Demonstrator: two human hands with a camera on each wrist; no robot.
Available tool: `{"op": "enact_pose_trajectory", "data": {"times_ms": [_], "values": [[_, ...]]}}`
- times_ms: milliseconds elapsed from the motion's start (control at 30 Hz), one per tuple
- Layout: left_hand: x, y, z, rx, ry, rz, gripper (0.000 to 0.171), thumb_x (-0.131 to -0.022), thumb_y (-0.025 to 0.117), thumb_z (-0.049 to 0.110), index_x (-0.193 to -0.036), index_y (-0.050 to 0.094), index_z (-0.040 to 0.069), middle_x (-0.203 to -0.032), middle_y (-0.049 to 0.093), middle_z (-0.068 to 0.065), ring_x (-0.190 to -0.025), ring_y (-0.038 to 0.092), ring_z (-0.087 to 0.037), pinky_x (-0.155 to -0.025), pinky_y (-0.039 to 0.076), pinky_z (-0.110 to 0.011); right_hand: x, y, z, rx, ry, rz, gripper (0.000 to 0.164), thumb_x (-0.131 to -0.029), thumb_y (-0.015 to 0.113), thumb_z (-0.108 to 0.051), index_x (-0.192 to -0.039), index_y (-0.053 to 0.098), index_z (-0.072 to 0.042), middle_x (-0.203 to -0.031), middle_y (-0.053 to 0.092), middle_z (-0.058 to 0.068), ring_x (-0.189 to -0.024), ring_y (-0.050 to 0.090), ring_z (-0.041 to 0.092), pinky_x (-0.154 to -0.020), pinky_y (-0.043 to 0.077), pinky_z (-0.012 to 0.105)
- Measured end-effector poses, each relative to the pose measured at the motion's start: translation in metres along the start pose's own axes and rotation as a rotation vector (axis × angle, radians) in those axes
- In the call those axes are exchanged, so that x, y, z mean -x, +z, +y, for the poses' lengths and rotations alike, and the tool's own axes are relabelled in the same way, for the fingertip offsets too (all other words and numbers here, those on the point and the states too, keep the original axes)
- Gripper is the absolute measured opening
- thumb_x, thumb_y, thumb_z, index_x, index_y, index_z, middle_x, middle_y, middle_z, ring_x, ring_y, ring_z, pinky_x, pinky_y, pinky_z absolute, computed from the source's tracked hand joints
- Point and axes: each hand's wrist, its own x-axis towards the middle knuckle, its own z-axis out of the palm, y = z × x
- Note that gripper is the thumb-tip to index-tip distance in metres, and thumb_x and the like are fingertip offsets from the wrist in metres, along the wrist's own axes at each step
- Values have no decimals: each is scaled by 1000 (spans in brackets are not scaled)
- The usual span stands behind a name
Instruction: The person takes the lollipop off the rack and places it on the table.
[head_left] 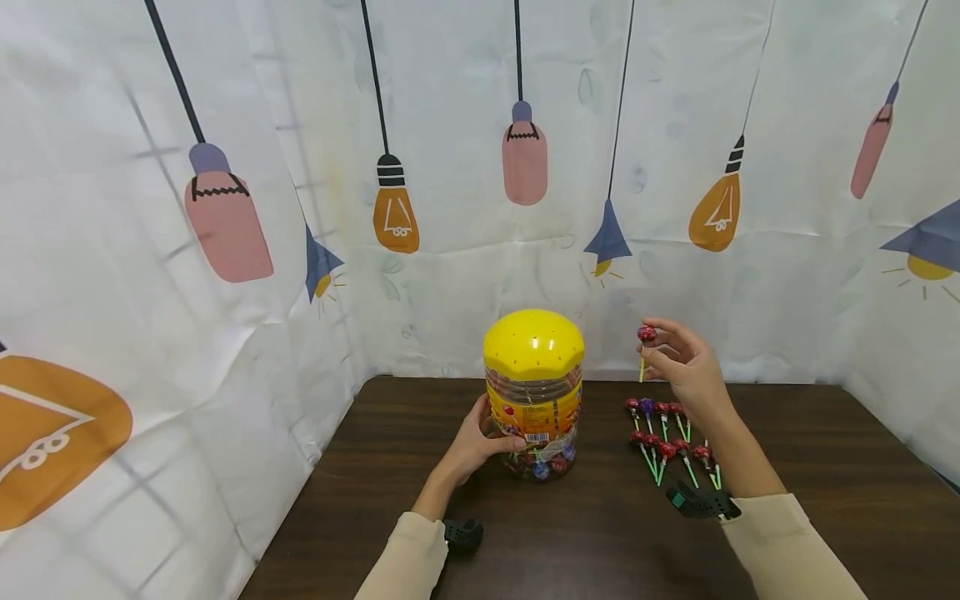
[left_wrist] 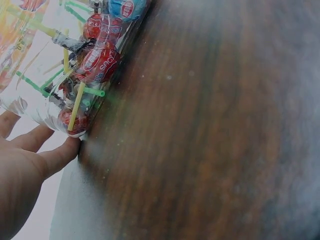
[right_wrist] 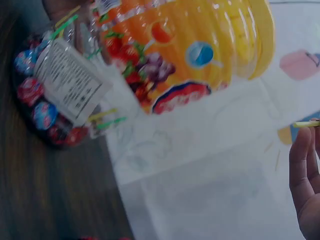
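Note:
A clear plastic jar [head_left: 534, 417] with an orange printed label and a yellow lid [head_left: 534, 346] stands upright on the table. Wrapped lollipops [left_wrist: 100, 62] with green and yellow sticks lie in its lower part. My left hand [head_left: 471, 446] holds the jar low on its left side, thumb across the front; some of its fingers are hidden behind the jar in the head view. Raised to the right of the jar, my right hand [head_left: 688, 364] pinches one red-wrapped lollipop [head_left: 646, 334] by its head and yellow stick, the stick pointing down.
Several lollipops [head_left: 667, 450] lie in two rows on the dark wooden table [head_left: 577, 542], under and beside the right forearm. White cloth [head_left: 457, 308] printed with hanging lamps surrounds the table's back and sides. Each wrist wears a black band [head_left: 701, 502].

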Motion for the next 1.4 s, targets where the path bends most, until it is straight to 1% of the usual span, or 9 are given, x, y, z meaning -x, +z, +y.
{"op": "enact_pose_trajectory", "data": {"times_ms": [167,300,400,533,700,833,967,1267,1400], "values": [[0,0,-1,-2,-1,-1,97,-86,84,31,-162,24,24,-162,39,-6,-146,44,-35,-113,46,-57,18,-21,16,-19,33,26,44,-99,67,-8,-142,59,-15,-103,65,-4,-87,70,8,-68,62,27],[0,0,-1,-1,0,-1,97,-86,84,31,-162,24,23,-162,39,-6,-146,43,-35,-114,45,-57,31,-36,26,7,59,66,44,-99,66,-6,-142,59,-16,-102,66,-7,-80,69,9,-67,62,27],[0,0,-1,0,-2,-2,96,-86,84,31,-162,25,24,-161,40,-6,-146,43,-35,-114,44,-58,39,-48,34,8,68,90,44,-99,66,-4,-142,59,-15,-99,66,-8,-78,69,10,-67,62,26],[0,-1,-2,-3,-5,2,96,-86,84,31,-161,25,25,-161,41,-5,-147,42,-35,-115,43,-59,47,-64,45,-20,74,111,44,-98,67,-4,-140,61,-14,-95,65,-8,-82,69,8,-66,62,25],[0,-1,-2,-4,-4,5,97,-86,85,31,-162,25,25,-161,41,-5,-148,41,-35,-115,42,-60,56,-84,57,-55,94,124,42,-98,67,-3,-137,63,-16,-97,63,-8,-87,70,4,-68,62,25],[-1,-1,-2,-5,-3,3,98,-85,85,32,-162,24,25,-161,40,-5,-148,41,-35,-115,42,-60,61,-97,64,-64,124,116,40,-98,66,-2,-134,64,-18,-96,62,-8,-85,70,5,-68,62,25],[-1,0,-1,-4,2,-1,98,-86,85,31,-162,23,24,-162,39,-6,-148,40,-36,-116,42,-60,66,-107,69,-17,145,103,38,-98,66,-1,-132,64,-19,-94,61,-8,-82,68,6,-67,63,28],[-1,0,0,2,-2,4,95,-86,84,28,-161,26,24,-161,41,-5,-146,43,-34,-116,43,-58,74,-126,81,130,193,62,34,-99,65,-5,-130,64,-20,-94,61,-6,-85,69,4,-67,63,29],[-1,0,0,-2,-8,5,95,-86,85,29,-161,26,24,-160,41,-5,-145,44,-33,-115,44,-57,78,-134,86,181,213,35,34,-101,64,-7,-131,63,-21,-95,62,-7,-90,70,1,-68,63,29]]}}
